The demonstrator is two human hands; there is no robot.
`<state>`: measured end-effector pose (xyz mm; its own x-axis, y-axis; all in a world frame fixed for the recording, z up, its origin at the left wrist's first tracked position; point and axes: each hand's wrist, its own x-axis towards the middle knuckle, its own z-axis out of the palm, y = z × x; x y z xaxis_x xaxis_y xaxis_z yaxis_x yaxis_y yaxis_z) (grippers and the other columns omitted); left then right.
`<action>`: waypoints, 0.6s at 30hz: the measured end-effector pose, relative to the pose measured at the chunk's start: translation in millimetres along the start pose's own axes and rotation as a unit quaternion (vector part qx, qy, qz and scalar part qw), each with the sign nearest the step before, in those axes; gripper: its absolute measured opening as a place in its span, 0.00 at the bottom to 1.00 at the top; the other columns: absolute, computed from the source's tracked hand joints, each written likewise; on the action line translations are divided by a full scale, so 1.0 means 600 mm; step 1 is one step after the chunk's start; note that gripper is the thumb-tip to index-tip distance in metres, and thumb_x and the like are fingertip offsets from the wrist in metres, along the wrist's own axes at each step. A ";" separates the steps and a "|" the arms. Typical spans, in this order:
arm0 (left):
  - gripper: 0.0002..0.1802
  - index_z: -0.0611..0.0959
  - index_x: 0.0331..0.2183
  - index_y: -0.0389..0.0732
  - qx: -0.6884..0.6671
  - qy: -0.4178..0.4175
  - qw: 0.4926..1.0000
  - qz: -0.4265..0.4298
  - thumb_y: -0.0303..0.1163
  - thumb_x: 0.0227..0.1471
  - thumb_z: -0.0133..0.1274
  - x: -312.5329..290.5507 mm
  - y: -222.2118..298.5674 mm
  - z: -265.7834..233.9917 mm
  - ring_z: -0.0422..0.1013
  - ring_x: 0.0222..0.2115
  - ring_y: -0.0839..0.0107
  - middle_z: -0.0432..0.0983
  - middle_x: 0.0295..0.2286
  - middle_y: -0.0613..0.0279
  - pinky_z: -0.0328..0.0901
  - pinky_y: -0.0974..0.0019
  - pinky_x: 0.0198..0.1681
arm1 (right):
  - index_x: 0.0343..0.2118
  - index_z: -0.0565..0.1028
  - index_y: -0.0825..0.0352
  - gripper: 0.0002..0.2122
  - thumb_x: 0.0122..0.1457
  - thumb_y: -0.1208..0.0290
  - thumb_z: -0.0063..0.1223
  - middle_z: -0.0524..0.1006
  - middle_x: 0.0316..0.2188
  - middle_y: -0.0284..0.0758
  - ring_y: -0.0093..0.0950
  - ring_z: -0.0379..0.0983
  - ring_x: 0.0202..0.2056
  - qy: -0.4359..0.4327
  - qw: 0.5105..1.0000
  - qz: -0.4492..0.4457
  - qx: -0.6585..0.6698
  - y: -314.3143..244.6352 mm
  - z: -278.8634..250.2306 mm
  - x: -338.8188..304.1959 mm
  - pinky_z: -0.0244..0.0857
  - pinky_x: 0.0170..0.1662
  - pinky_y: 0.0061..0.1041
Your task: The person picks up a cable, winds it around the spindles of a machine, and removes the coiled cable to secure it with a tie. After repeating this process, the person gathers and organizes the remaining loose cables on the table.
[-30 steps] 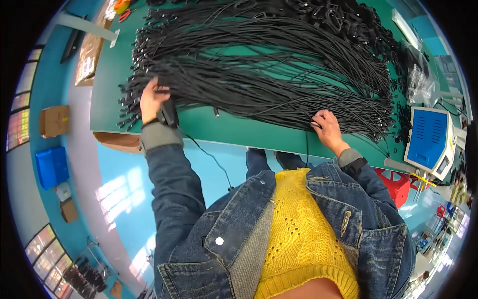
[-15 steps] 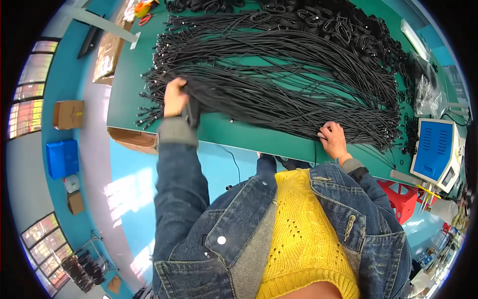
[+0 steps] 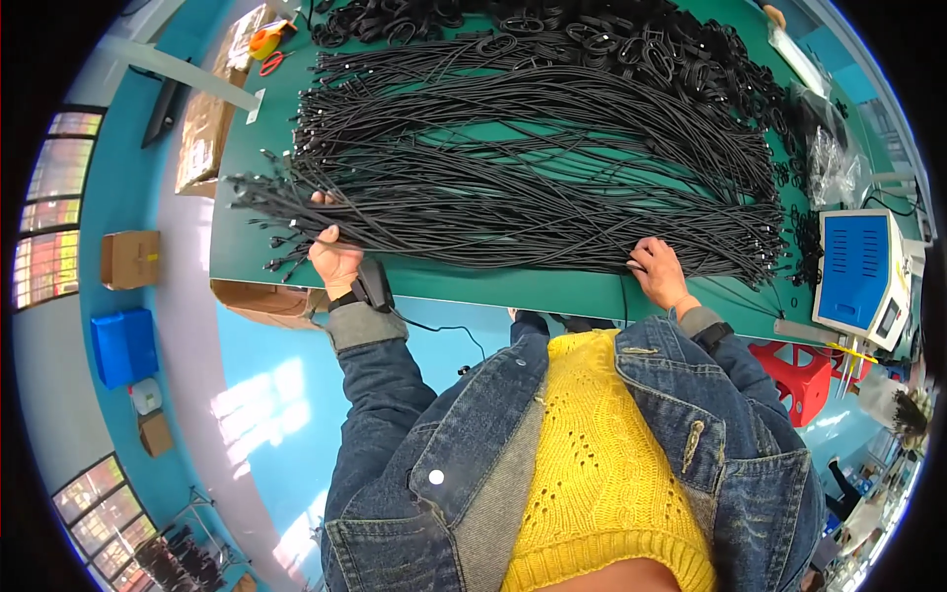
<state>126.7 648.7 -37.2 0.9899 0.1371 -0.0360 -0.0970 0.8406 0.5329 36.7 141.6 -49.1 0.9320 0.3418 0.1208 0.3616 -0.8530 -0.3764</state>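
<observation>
Long black cables (image 3: 493,222) with small connectors at their ends lie in wide bundles across the green table (image 3: 444,284). At the left end, my left hand (image 3: 335,261) is wrapped around part of the nearest bundle, its thumb on the near side and fingertips showing past the cables. The connector ends (image 3: 258,197) fan out beyond that hand. A black device is strapped to my left wrist. My right hand (image 3: 659,273) rests at the near edge of the same bundle, towards its right end. Its fingers are curled together, and what lies between them is hidden.
Coiled black cables (image 3: 631,44) are heaped at the back. On the right stand a blue and white machine (image 3: 860,268) and clear plastic bags (image 3: 834,173). Red scissors (image 3: 272,63) lie far left, near a metal post (image 3: 197,74). A red stool (image 3: 797,383) stands below the right edge.
My left hand has moved nearer to me and slightly left, its fingers now under the bundle's left end. Those cable ends have swung left. My right hand stays at the near edge.
</observation>
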 end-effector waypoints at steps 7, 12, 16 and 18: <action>0.18 0.76 0.38 0.41 0.300 0.204 0.917 -0.167 0.20 0.38 0.52 0.001 0.040 -0.076 0.70 0.36 0.64 0.74 0.34 0.60 0.64 0.56 0.42 | 0.28 0.73 0.62 0.07 0.45 0.70 0.57 0.69 0.32 0.31 0.32 0.66 0.36 0.001 1.000 0.002 0.004 -0.016 0.001 0.014 0.60 0.37 0.31; 0.04 0.76 0.25 0.38 0.870 -0.014 0.491 0.039 0.26 0.41 0.54 -0.058 0.029 -0.085 0.71 0.25 0.61 0.74 0.24 0.60 0.64 0.59 0.25 | 0.28 0.73 0.63 0.07 0.44 0.71 0.57 0.70 0.32 0.32 0.35 0.67 0.36 0.013 0.999 0.032 0.017 0.002 -0.006 -0.003 0.60 0.38 0.33; 0.14 0.77 0.30 0.33 0.697 0.555 0.453 0.033 0.27 0.34 0.57 -0.046 -0.017 -0.058 0.70 0.31 0.50 0.73 0.28 0.47 0.65 0.55 0.36 | 0.31 0.73 0.65 0.10 0.42 0.72 0.56 0.70 0.33 0.36 0.38 0.67 0.38 -0.007 0.991 0.096 0.097 -0.002 -0.009 0.000 0.62 0.39 0.34; 0.16 0.77 0.31 0.31 0.765 0.479 0.391 0.182 0.28 0.35 0.57 -0.027 -0.064 0.034 0.69 0.34 0.49 0.72 0.30 0.44 0.63 0.55 0.40 | 0.33 0.73 0.65 0.13 0.42 0.69 0.57 0.71 0.33 0.38 0.39 0.68 0.38 -0.073 0.993 0.052 0.075 -0.019 -0.058 0.008 0.63 0.40 0.34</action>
<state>116.2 603.8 -39.9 0.3747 0.8510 0.3680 0.6874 -0.5213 0.5057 38.1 139.1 -12.0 0.9464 0.3180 -0.0560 0.2456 -0.8215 -0.5145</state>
